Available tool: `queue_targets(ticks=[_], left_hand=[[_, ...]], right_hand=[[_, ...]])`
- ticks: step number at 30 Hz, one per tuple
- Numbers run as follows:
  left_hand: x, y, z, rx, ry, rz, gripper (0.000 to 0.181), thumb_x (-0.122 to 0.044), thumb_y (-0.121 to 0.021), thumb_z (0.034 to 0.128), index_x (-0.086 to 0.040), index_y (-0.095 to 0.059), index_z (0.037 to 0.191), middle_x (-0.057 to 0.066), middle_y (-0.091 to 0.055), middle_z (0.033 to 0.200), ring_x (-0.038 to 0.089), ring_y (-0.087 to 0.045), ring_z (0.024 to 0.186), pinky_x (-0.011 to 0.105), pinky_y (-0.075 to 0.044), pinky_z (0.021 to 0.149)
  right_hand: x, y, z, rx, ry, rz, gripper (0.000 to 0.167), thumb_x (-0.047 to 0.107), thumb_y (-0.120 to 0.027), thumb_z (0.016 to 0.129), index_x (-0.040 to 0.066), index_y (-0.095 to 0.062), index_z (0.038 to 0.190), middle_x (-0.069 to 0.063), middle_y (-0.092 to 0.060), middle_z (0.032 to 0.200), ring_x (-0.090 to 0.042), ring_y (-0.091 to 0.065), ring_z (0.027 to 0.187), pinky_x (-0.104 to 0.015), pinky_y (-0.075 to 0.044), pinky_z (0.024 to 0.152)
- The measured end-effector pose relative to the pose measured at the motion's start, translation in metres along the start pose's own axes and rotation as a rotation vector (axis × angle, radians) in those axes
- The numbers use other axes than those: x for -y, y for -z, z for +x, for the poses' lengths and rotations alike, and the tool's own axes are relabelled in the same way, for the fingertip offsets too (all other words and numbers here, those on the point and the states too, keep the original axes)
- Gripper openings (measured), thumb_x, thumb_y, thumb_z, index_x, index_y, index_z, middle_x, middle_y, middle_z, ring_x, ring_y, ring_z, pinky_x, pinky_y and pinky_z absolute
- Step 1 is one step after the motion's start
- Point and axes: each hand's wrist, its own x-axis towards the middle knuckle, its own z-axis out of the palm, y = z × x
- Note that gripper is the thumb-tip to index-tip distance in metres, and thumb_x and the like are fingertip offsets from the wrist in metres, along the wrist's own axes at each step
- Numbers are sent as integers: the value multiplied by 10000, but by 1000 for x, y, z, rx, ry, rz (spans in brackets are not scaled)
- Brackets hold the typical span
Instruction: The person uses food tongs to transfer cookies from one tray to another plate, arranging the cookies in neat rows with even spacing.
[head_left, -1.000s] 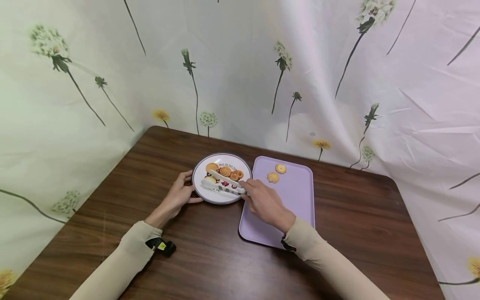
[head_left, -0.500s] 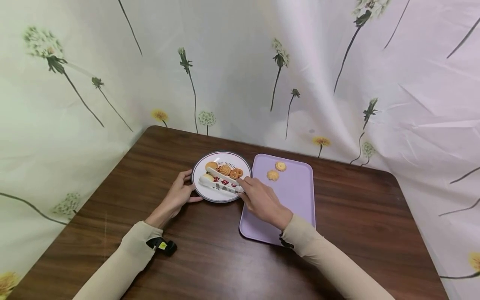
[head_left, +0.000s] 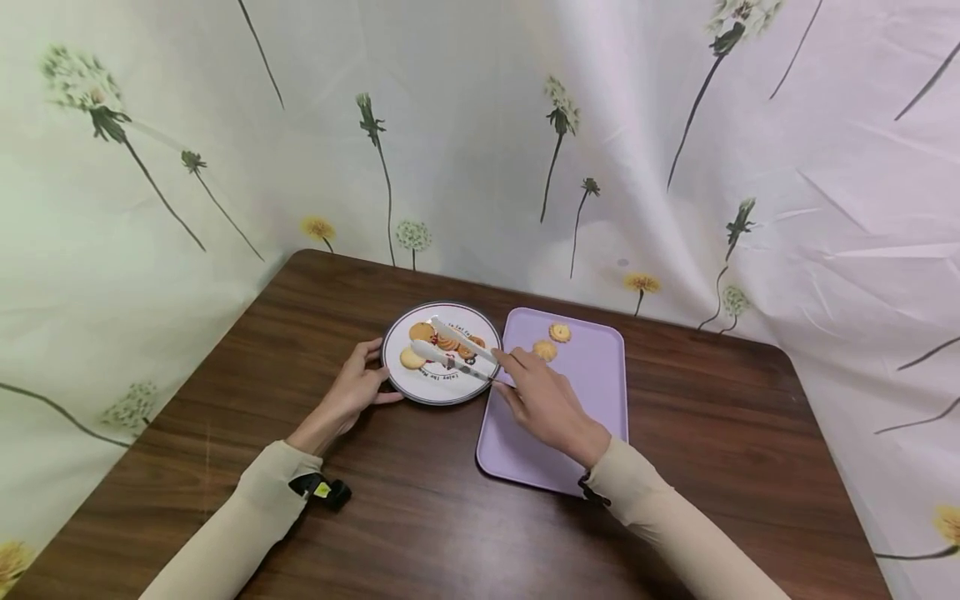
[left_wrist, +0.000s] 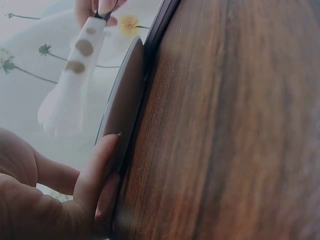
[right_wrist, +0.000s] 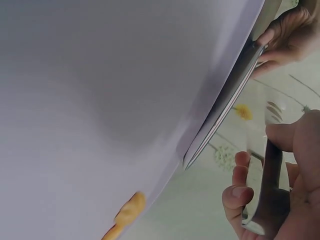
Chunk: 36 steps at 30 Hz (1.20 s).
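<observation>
My left hand (head_left: 354, 387) grips the left rim of a white plate (head_left: 450, 394) with dark rim lines and printed lettering. Several cookies lie on the plate, among them a pale round cookie (head_left: 412, 358), a browner round one (head_left: 422, 332) and a swirled one (head_left: 447, 340). My right hand (head_left: 546, 398) holds a pair of tongs (head_left: 453, 360) with pale, spotted arms. The tongs' arms stand apart above the plate, hiding parts of some cookies. Nothing shows between their tips. In the right wrist view, thumb and fingers wrap the tongs' metal handle (right_wrist: 270, 200).
A lilac tray (head_left: 592, 400) lies to the right of the plate, under my right hand. Two flower-shaped cookies (head_left: 559, 332) sit at its far end, one partly behind my right hand. The brown wooden table (head_left: 405, 517) meets a dandelion-print curtain (head_left: 480, 167) at the back.
The tongs have moved up and right, away from the pale round cookie, which now lies uncovered on the plate. My right hand has shifted right. The left hand stays at the rim.
</observation>
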Motion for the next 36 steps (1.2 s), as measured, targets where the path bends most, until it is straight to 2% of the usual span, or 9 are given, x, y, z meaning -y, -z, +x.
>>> queue_targets(ticks=[9, 14, 19, 28, 36], left_hand=[[-2, -2, 1, 1, 18, 22, 639, 40, -291, 1083, -17, -27, 1662, 312, -95, 1678, 468, -471, 1392, 268, -678, 911], [-2, -1, 1, -8, 23, 14, 630, 36, -285, 1086, -23, -39, 1663, 308, -104, 1679, 475, -464, 1404, 268, -679, 907], [-3, 0, 2, -8, 22, 13, 628, 29, -286, 1090, -27, -38, 1664, 308, -101, 1681, 485, -453, 1420, 273, -678, 912], [-2, 0, 1, -6, 27, 8, 634, 29, -285, 1090, -32, -27, 1666, 302, -85, 1686, 485, -442, 1430, 267, -679, 907], [-1, 1, 0, 1, 21, 14, 635, 16, -301, 1095, -37, -33, 1667, 297, -90, 1685, 473, -467, 1407, 263, -677, 908]], right_hand=[[-28, 22, -28, -51, -84, -44, 458, 228, -698, 1010, 108, -603, 1441, -37, -676, 1111, -227, -640, 951, -395, -594, 639], [-42, 29, -41, -55, -126, -98, 455, 224, -710, 1001, 58, -620, 1415, -50, -632, 996, -222, -594, 853, -339, -526, 572], [-54, 33, -53, -63, -181, -117, 439, 224, -694, 1007, 43, -630, 1401, -61, -616, 991, -235, -589, 828, -351, -516, 512], [-66, 38, -67, -54, -237, -124, 436, 221, -681, 1010, 45, -623, 1405, -84, -631, 1036, -273, -615, 894, -406, -547, 528], [-75, 39, -76, -51, -265, -136, 445, 218, -688, 1008, 43, -616, 1411, -99, -622, 1019, -267, -586, 842, -391, -512, 513]])
